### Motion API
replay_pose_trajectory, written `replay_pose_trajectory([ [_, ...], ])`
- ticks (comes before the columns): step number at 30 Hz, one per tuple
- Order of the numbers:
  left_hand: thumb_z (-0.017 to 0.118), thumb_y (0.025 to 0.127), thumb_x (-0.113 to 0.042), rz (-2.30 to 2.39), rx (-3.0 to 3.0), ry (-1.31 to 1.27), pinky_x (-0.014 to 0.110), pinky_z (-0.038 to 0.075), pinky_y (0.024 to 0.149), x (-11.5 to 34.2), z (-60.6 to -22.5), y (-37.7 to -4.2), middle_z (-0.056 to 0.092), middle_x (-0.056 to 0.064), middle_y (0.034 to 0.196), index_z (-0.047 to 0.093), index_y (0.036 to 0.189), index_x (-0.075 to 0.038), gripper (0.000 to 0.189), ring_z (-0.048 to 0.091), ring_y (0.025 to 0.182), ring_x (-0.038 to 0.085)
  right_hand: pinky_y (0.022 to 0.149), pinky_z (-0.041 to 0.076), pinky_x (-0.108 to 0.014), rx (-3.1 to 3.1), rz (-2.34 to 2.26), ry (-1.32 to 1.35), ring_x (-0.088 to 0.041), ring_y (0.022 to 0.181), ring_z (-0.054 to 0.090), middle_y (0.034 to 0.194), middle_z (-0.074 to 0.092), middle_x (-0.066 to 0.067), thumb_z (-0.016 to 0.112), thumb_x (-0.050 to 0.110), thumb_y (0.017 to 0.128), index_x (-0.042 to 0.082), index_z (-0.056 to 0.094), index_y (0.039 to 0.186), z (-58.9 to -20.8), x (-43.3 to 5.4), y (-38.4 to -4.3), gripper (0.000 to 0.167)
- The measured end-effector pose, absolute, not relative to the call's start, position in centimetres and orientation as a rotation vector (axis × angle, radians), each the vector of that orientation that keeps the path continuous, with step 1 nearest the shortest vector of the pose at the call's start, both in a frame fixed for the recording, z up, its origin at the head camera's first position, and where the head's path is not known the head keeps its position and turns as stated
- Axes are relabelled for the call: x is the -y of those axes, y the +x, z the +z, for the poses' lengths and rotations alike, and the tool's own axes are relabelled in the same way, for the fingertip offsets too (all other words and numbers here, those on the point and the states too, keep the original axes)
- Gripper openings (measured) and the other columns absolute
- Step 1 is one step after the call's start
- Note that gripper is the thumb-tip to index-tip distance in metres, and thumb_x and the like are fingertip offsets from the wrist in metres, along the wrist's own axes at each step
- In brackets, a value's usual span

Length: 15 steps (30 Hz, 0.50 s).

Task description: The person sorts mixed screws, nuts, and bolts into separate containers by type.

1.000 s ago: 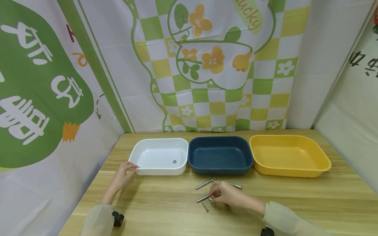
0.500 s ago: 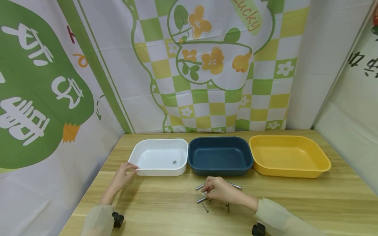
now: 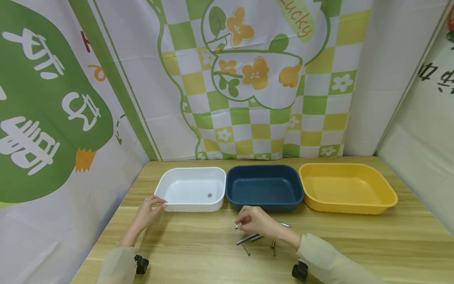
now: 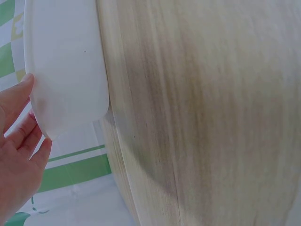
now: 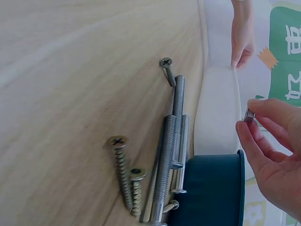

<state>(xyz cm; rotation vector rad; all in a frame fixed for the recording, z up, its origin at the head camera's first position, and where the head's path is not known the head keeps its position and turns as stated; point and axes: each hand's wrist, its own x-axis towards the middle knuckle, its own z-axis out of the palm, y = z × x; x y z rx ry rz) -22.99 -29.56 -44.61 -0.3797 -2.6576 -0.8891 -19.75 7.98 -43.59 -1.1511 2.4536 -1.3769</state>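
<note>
My right hand (image 3: 257,221) pinches a small metal nut (image 5: 249,116) between thumb and fingertip, raised above the table in front of the blue tray (image 3: 264,206). Over at the white tray (image 3: 194,207), my left hand (image 4: 21,146) grips the rim at the near left corner. Inside that tray lies another small nut-like piece (image 3: 210,195). Below the right hand, long bolts (image 5: 164,162) lie close together on the table. Two brass-coloured screws (image 5: 121,169) are beside them, and a thinner screw (image 3: 246,249) lies near the bolt ends.
A yellow tray (image 3: 349,208) stands at the right of the row, beside the blue one. All three trays sit along the back of the wooden table (image 3: 198,252). Printed cloth (image 3: 255,130) hangs behind the table and at the sides.
My right hand has risen from among the bolts and moved left and toward the trays, carrying the nut. Bolts and screws it covered now show. The left hand stays put.
</note>
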Motion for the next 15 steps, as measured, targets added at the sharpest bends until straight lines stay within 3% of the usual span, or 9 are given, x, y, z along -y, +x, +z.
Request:
replay_pose_trajectory([
  [15,0.065,0.077,-0.001,-0.896,2.689,-0.353,0.047,0.04,0.078,29.7,-44.8,-23.1,0.058,0.012,0.087,0.066,0.085,0.003,0.009,0.051,0.088,0.031,0.068,0.05,-0.023,-2.475,-1.454,-1.07,-0.016,0.077,0.059,0.084,0.059,-0.007,0.066,-0.002,0.075,0.001,0.069,0.085,-43.1,-6.6,-20.9,0.011],
])
